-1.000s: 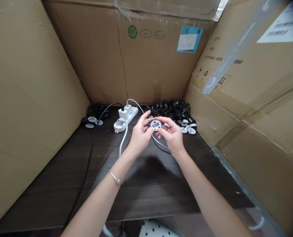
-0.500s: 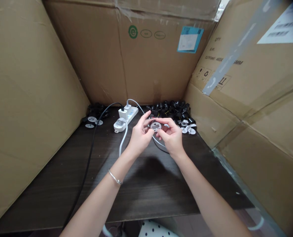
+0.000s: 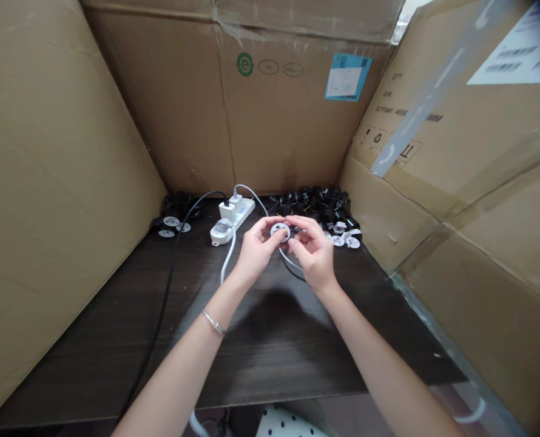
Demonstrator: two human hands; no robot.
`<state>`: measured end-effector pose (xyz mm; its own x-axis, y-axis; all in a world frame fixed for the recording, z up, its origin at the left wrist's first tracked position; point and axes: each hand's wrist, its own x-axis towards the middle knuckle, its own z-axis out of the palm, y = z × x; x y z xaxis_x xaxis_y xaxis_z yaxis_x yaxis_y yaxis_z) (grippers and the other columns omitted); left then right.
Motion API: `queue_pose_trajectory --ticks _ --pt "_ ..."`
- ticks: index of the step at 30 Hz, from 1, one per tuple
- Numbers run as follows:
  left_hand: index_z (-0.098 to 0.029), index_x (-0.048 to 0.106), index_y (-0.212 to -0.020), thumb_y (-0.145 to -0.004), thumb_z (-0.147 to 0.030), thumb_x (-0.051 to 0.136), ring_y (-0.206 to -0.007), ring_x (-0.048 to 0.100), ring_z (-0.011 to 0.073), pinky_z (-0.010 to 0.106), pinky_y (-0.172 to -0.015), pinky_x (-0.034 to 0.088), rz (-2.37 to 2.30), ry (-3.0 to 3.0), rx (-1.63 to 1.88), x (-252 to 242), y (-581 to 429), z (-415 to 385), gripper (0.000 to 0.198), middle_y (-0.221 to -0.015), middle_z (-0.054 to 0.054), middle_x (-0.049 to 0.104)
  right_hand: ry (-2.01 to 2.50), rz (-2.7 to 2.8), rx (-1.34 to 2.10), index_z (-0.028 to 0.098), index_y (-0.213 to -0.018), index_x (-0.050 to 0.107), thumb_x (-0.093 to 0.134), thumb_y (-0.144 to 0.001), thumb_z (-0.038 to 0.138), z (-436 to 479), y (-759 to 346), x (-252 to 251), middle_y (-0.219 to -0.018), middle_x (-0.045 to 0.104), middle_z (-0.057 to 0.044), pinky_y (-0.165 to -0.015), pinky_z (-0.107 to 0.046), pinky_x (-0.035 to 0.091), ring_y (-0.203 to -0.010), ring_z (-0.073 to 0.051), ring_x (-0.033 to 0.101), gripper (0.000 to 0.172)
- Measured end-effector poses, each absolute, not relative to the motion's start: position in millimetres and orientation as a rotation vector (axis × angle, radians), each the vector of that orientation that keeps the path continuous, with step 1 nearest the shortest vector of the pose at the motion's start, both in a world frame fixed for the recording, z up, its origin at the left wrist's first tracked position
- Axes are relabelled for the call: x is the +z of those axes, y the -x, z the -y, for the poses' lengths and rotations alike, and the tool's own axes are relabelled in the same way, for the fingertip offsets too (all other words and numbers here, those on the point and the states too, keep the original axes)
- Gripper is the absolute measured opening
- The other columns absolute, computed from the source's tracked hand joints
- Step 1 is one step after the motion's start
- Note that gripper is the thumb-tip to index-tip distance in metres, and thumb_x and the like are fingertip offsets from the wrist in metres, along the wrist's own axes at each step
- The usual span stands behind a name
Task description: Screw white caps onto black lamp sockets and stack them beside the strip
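Above the middle of a dark worktop (image 3: 252, 358), the left hand (image 3: 255, 252) and right hand (image 3: 313, 255) meet. Each grip is closed at the fingertips on one small round white disc (image 3: 280, 231), held up between them. A thin bracelet (image 3: 213, 321) circles the left wrist. Just behind the hands lies a white power strip (image 3: 233, 220) with a white cable (image 3: 227, 261); a black cable (image 3: 165, 291) runs down the left. Black parts (image 3: 318, 203) are heaped at the back right, with loose white pieces (image 3: 347, 241) in front. Cardboard walls (image 3: 47, 182) enclose three sides.

Bare dark desk (image 3: 115, 340) between crowding cardboard walls (image 3: 47, 182)
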<state>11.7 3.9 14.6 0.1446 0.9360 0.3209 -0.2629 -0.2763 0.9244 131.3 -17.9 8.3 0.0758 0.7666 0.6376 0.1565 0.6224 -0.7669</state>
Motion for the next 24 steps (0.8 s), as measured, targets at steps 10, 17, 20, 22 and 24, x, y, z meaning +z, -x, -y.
queue_pose_trajectory --ticks 10,17,20,22,24 --pt "-0.012 0.053 -0.087 -0.067 -0.029 0.069 -0.072 0.054 0.0110 0.022 -0.059 0.049 -0.707 -1.342 1.380 17.1 -9.9 -2.0 0.030 -0.088 0.005 0.057 0.946 1.571 0.080 0.018 -0.096 0.062 0.052 -0.076 0.016 15.9 -136.5 9.7 -0.103 0.054 -0.007 -0.090 -0.037 0.043 -0.103 -0.019 0.050 0.022" --pt "-0.013 0.058 -0.080 -0.063 -0.028 0.071 -0.069 0.053 0.0114 0.023 -0.061 0.046 -0.708 -1.436 1.350 13.0 -8.6 -3.9 0.027 -0.080 0.003 0.058 0.939 1.596 0.124 0.020 -0.094 0.061 0.047 -0.076 0.013 17.6 -134.6 8.9 -0.102 0.055 -0.006 -0.093 -0.037 0.041 -0.103 -0.020 0.051 0.024" --pt "-0.013 0.059 -0.079 -0.063 -0.028 0.071 -0.069 0.053 0.0114 0.022 -0.060 0.045 -0.723 -1.438 1.363 12.2 -9.5 -4.5 0.025 -0.079 0.002 0.058 0.940 1.613 0.151 0.020 -0.093 0.061 0.046 -0.075 0.012 17.1 -133.5 7.4 -0.099 0.056 -0.006 -0.092 -0.037 0.041 -0.101 -0.020 0.051 0.025" --pt "-0.013 0.058 -0.080 -0.064 -0.028 0.070 -0.068 0.052 0.0103 0.021 -0.059 0.045 -0.733 -1.440 1.371 12.7 -10.3 -4.6 0.025 -0.079 0.002 0.058 0.936 1.617 0.166 0.020 -0.094 0.061 0.047 -0.075 0.012 16.4 -133.1 6.4 -0.099 0.057 -0.006 -0.091 -0.037 0.042 -0.100 -0.020 0.052 0.025" --pt "-0.014 0.058 -0.083 -0.066 -0.029 0.069 -0.066 0.052 0.0091 0.020 -0.060 0.046 -0.743 -1.425 1.367 13.6 -10.6 -4.4 0.026 -0.081 0.002 0.058 0.938 1.604 0.183 0.020 -0.096 0.061 0.047 -0.075 0.012 15.6 -133.5 5.9 -0.099 0.057 -0.006 -0.090 -0.036 0.042 -0.101 -0.019 0.051 0.026"
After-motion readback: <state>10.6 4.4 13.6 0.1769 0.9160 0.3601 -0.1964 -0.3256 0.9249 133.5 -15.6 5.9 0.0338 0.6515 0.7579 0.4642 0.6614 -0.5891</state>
